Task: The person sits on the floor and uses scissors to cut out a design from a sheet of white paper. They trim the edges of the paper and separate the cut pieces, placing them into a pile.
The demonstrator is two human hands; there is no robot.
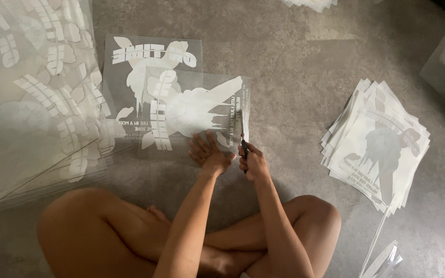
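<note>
Scissors [243, 149] sit pinched in our right hand [253, 162] at the film [197, 110] edge. Our left hand [209, 153] lies spread flat on it; we judge steady pressure keeps the cut straight

Glossy clear plastic sheet [197, 110] — white matt print — on rough concrete floor [294, 67].

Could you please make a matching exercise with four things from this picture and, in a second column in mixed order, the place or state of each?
Column one:
1. left hand
2. right hand
3. stack of white printed sheets
4. clear transparent film with a white print

Column two:
A. lies piled on the grey floor, to the right
B. grips a thin dark tool
C. rests flat on the film, fingers spread
D. lies on the floor under the left hand

Pairs: 1-C, 2-B, 3-A, 4-D
</note>
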